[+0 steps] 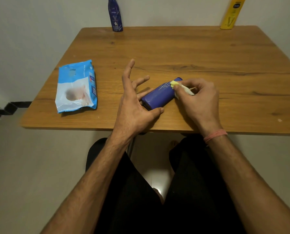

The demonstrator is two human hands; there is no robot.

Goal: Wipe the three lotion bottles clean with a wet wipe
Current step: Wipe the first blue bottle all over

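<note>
wooden table (208,53), right hand (198,98) pinching wipe (183,88)

Wooden table (191,53) fills the view, pushed up against a pale wall (31,22). Down below its near edge, black trousers (200,183) over a light floor (19,166), a pink band (215,135) on one wrist.

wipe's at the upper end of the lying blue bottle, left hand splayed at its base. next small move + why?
Probably drag the wet wipe down the lying blue bottle toward its base. The right hand pinches the wipe at the bottle's far end only, so most of the body looks unwiped. The left hand, fingers spread, touches the base with thumb and fingers and could steady it against rolling on the table.
</note>
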